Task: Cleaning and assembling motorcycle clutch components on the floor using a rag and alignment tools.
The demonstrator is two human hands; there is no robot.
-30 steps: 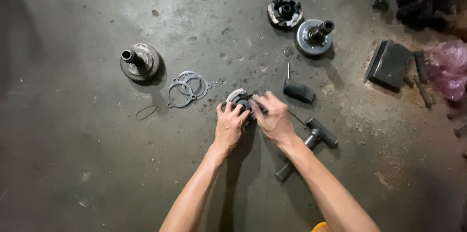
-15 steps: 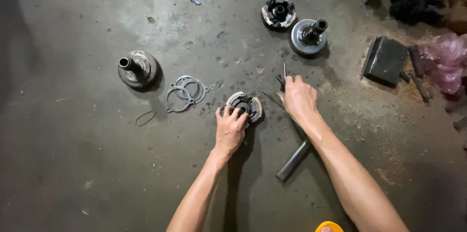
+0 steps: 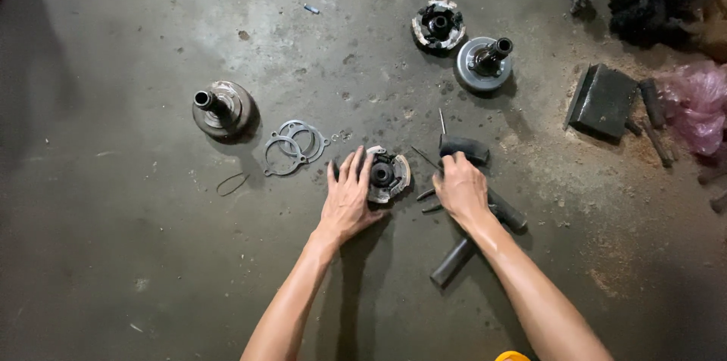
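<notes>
Stained concrete floor [image 3: 113, 255] | one spigoted metal hub [image 3: 222, 107] | two thin flat rings [image 3: 295, 145] | left hand [image 3: 350, 198], fingers spread on one round clutch assembly [image 3: 388, 174], centre floor | right hand [image 3: 462, 191], fingers curled over dark hand tools [image 3: 500, 211], grip unclear.

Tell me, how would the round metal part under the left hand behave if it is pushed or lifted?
The round metal part lies flat on the concrete floor, so it would probably slide, not roll. It looks like solid metal, likely heavy for its size and stiff. Its dark, perhaps greasy surface may be slippery; the left hand rests on its edge.
</notes>
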